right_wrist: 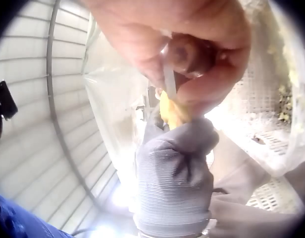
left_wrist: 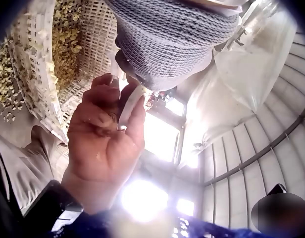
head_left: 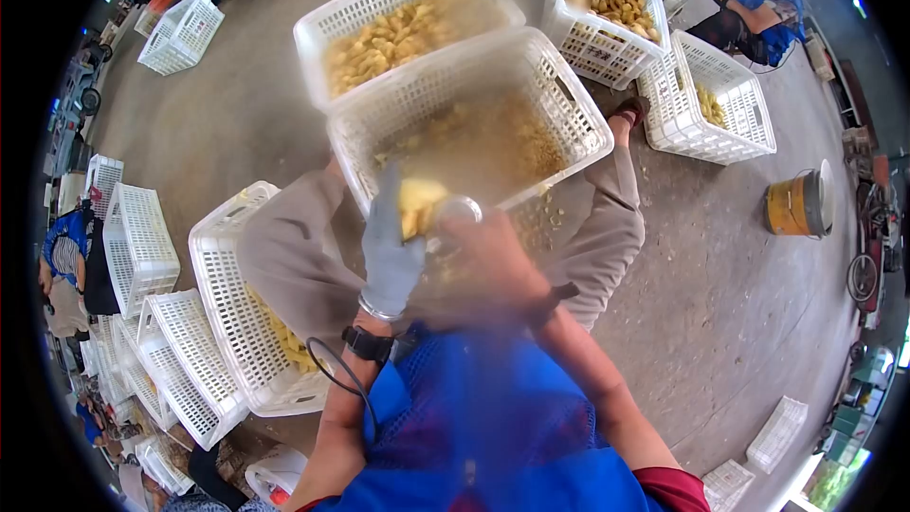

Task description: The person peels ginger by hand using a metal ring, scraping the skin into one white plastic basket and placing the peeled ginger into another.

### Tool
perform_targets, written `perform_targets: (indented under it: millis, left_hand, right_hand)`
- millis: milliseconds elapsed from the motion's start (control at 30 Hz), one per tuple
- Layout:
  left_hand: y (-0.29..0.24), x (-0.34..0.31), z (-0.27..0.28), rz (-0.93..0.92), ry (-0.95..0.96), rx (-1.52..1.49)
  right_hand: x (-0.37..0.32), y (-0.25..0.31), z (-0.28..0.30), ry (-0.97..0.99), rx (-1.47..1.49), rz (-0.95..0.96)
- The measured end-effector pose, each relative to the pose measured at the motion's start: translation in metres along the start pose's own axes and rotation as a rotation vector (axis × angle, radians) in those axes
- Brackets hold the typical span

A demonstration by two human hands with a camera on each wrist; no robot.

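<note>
My left hand, in a grey knitted glove, grips a yellow knobbly piece of ginger over the near edge of a white crate. My bare right hand is blurred beside it. In the right wrist view, its fingers and thumb pinch a curved metal strip whose end meets the ginger between both hands. The left wrist view shows the strip between the right thumb and fingers, with the glove just above. Yellow scraps lie inside the crate.
Behind the near crate stands another crate full of yellow pieces. More crates stand at the right and by my left leg. A yellow bucket stands farther right. Another person sits at upper right. Scraps litter the floor between my legs.
</note>
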State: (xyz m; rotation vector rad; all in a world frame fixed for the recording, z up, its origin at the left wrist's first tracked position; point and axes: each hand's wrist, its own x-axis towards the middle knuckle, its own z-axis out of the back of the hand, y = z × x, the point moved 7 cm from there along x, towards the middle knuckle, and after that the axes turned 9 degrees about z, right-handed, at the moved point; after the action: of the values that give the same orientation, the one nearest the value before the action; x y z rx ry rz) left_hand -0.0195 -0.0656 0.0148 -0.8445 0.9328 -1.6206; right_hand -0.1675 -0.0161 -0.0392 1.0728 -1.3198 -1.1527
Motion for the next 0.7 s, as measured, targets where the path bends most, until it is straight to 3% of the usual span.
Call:
perform_targets:
  millis: [100, 233, 300, 367, 433, 500, 533, 600, 633, 700]
  left_hand:
    - [-0.001, 0.006, 0.003, 0.002, 0.028, -0.047]
    - [0.011, 0.002, 0.005, 0.083, 0.081, -0.228]
    - [0.03, 0.003, 0.001, 0.181, 0.15, -0.426]
    - [0.056, -0.001, -0.009, 0.336, 0.26, -0.695]
    - [0.04, -0.005, -0.008, 0.338, 0.254, -0.724]
    - [0.04, -0.006, -0.008, 0.374, 0.279, -0.813]
    - [0.051, -0.007, -0.007, 0.409, 0.307, -0.887]
    - [0.057, -0.004, -0.006, 0.377, 0.474, -0.95]
    - [0.065, -0.003, -0.013, 0.426, 0.434, -0.889]
    - [0.079, -0.003, -0.034, 0.535, 0.355, -0.765]
  right_hand:
    - [0.007, 0.008, -0.002, 0.005, -0.051, 0.149]
    - [0.005, 0.021, -0.006, -0.004, -0.13, 0.201]
    - [0.006, 0.021, -0.004, 0.006, -0.1, 0.089]
    - [0.004, 0.019, -0.003, 0.029, 0.063, -0.185]
    - [0.0, 0.005, 0.001, 0.031, -0.1, 0.039]
    - [-0.007, -0.025, 0.01, -0.04, -0.124, -0.021]
    - [-0.011, -0.04, 0.017, -0.111, -0.064, -0.193]
    - [-0.009, -0.043, 0.023, -0.206, -0.038, -0.176]
    - [-0.004, -0.031, 0.025, -0.22, -0.072, 0.011]
    - [-0.005, -0.026, 0.023, -0.186, -0.018, 0.02]
